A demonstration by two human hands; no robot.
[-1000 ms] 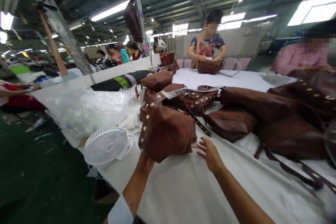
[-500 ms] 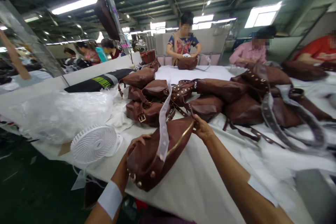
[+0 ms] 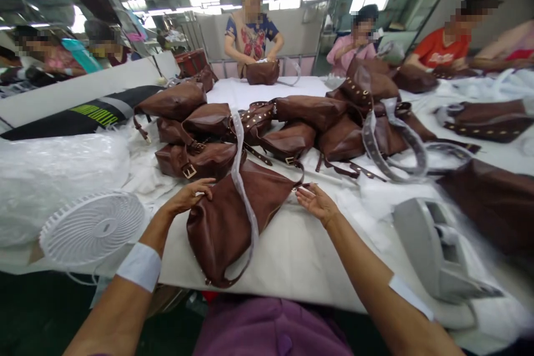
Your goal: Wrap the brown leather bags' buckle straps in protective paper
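A brown leather bag point(image 3: 221, 217) lies on the white-covered table in front of me, its plastic-wrapped strap point(image 3: 246, 200) running across it and curling down at the near end. My left hand point(image 3: 194, 194) rests on the bag's upper left edge, fingers apart. At the bag's right corner, beside a small strap end, is my right hand point(image 3: 315, 200), palm turned up and fingers spread. Just behind, more brown bags point(image 3: 296, 142) with buckles and studded straps are piled up.
On the left stand a white fan point(image 3: 95, 228) and clear plastic wrapping point(image 3: 62, 172). A grey device point(image 3: 429, 250) sits at the right, near another brown bag point(image 3: 492, 200). Several people work across the table, one handling a bag point(image 3: 262, 73).
The bag now lies flatter, and its gold zip line no longer shows. My left hand has moved up along its edge; my right hand has opened. The view has turned right and down.
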